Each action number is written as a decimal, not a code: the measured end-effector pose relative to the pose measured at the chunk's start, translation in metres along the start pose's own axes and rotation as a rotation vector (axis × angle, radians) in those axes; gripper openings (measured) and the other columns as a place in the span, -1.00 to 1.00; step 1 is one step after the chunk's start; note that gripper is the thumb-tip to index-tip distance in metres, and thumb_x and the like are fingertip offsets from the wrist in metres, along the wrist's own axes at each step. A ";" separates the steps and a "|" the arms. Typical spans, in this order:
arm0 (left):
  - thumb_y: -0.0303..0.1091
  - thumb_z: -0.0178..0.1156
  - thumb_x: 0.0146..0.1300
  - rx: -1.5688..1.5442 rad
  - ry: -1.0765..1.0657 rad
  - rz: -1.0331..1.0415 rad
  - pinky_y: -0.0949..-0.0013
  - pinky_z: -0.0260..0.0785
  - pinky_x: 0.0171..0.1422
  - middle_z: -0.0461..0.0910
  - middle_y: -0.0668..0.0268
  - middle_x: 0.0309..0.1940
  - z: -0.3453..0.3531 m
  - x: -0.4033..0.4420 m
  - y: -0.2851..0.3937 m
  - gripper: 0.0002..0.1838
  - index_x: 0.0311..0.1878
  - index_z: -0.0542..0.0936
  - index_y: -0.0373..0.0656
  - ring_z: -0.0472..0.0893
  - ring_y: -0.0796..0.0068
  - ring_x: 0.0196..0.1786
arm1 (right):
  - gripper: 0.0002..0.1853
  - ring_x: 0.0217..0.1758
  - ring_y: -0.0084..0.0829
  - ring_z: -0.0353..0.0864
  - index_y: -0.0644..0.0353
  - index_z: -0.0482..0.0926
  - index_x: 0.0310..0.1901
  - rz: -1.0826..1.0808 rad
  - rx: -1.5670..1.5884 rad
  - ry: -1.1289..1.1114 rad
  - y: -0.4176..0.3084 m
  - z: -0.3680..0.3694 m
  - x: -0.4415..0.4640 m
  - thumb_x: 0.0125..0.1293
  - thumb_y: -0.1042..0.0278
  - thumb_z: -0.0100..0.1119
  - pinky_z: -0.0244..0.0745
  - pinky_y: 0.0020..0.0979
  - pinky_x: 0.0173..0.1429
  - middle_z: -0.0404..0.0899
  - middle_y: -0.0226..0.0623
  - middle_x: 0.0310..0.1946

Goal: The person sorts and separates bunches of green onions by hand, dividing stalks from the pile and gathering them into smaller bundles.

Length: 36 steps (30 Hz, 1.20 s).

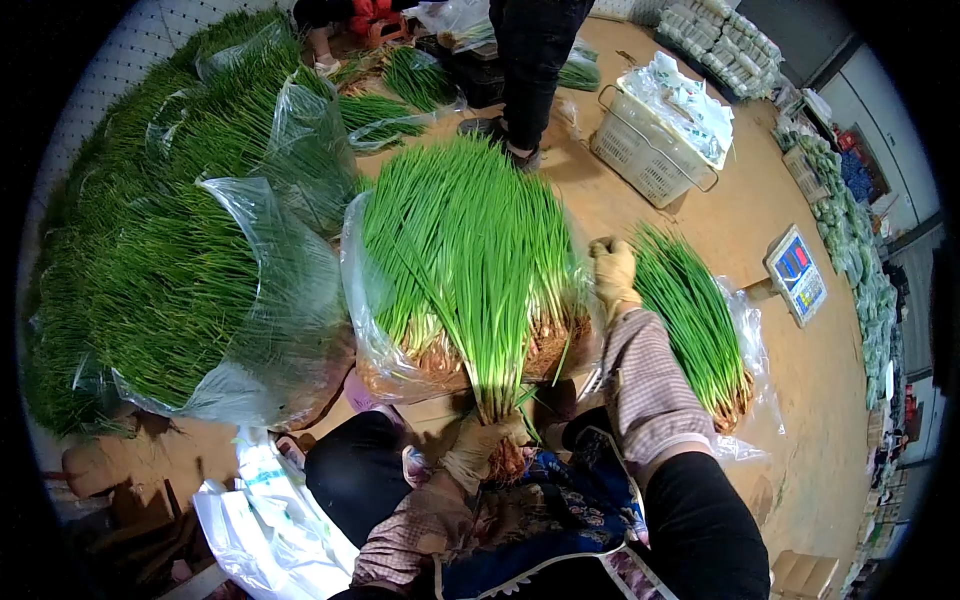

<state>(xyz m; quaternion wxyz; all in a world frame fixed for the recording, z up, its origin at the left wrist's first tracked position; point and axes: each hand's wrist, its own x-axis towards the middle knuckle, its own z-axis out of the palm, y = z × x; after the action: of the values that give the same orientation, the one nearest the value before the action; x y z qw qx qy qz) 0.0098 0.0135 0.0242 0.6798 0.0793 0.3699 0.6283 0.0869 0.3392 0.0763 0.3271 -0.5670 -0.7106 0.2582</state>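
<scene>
My left hand (484,441), in a pale work glove, is wrapped round the root end of a bunch of scallions (490,350). The reddish roots hang below the fist, over my lap, and the green tops fan away from me. Behind the bunch stands a clear plastic bag (362,290) packed with upright scallions (460,200). My right hand (613,268), also gloved, is closed beside the right edge of that bag; what its fingers hold, if anything, is hidden. Just right of it, another pile of scallions (690,310) lies on a plastic sheet (755,350).
More bagged scallions (170,290) crowd the left side. A digital scale (796,274) stands to the right. A cream crate (650,145) with plastic bags is farther back. A person's dark-trousered leg (535,70) is behind the bag. White plastic bags (265,510) lie at lower left.
</scene>
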 end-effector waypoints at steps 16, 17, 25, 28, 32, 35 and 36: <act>0.04 0.17 0.02 1.661 0.185 -0.241 0.05 0.39 -0.10 0.54 -0.16 -0.30 0.020 -0.009 0.009 -0.35 0.02 0.38 -0.34 0.55 -0.06 -0.17 | 0.03 0.13 -0.09 0.34 0.36 -0.03 0.30 0.179 0.335 -0.669 -0.046 0.009 -0.245 -0.10 0.04 0.35 0.30 -0.23 0.16 0.30 0.12 0.12; 0.08 0.13 0.01 1.667 0.239 -0.182 0.08 0.38 -0.05 0.52 -0.18 -0.20 0.025 -0.012 0.004 -0.30 0.07 0.35 -0.31 0.53 -0.09 -0.11 | -0.05 0.04 -0.11 0.41 0.36 0.01 0.28 0.258 0.356 -0.681 -0.028 0.024 -0.249 -0.07 0.14 0.32 0.34 -0.26 0.09 0.37 0.09 0.03; -0.20 0.17 0.20 0.250 0.251 0.204 0.41 0.42 0.01 0.47 0.20 -0.14 0.025 -0.011 0.002 -0.59 0.02 0.39 -0.23 0.51 0.43 -0.13 | -0.42 -0.11 -0.21 0.52 0.34 0.28 0.12 0.232 0.427 -0.447 -0.007 -0.051 -0.156 0.07 0.30 0.22 0.44 -0.31 0.00 0.53 0.04 -0.18; -0.24 0.14 0.22 0.233 0.283 0.192 0.33 0.44 0.05 0.52 0.22 -0.21 0.001 -0.002 -0.004 -0.71 -0.09 0.43 -0.22 0.57 0.33 -0.18 | -0.40 -0.13 -0.12 0.54 0.20 0.29 0.14 0.086 0.091 -0.431 -0.020 -0.149 -0.100 0.05 0.22 0.22 0.45 -0.26 -0.05 0.54 0.04 -0.21; -0.14 0.10 0.23 0.372 0.292 0.072 0.35 0.43 -0.05 0.55 0.30 -0.24 -0.007 0.003 -0.016 -0.68 -0.07 0.46 -0.15 0.54 0.43 -0.17 | -0.36 -0.08 -0.07 0.52 0.09 0.24 0.21 -0.135 -0.230 -0.102 0.067 -0.216 -0.037 0.00 0.44 0.06 0.43 -0.23 -0.02 0.51 0.06 -0.13; -0.10 0.14 0.20 0.496 0.424 0.073 0.37 0.39 -0.14 0.53 0.29 -0.20 -0.018 0.005 -0.025 -0.66 -0.07 0.46 -0.10 0.55 0.41 -0.23 | -0.32 -0.02 -0.06 0.50 0.08 0.21 0.22 0.006 -0.354 -0.108 0.129 -0.270 -0.025 -0.05 0.60 0.03 0.42 -0.23 0.02 0.48 0.04 -0.07; -0.08 0.14 0.20 0.500 0.422 0.067 0.37 0.38 -0.16 0.52 0.28 -0.19 -0.019 0.006 -0.027 -0.65 -0.06 0.45 -0.09 0.55 0.41 -0.24 | -0.27 -0.01 -0.10 0.50 0.07 0.19 0.24 0.060 -0.470 -0.124 0.158 -0.281 -0.023 -0.08 0.64 0.06 0.41 -0.23 0.02 0.49 0.04 -0.09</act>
<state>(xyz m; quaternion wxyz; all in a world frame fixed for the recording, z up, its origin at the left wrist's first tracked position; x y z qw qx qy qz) 0.0193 0.0067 -0.0069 0.5264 0.1240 0.6428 0.5426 0.4034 0.3510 0.1395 0.1341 -0.6314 -0.7527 0.1299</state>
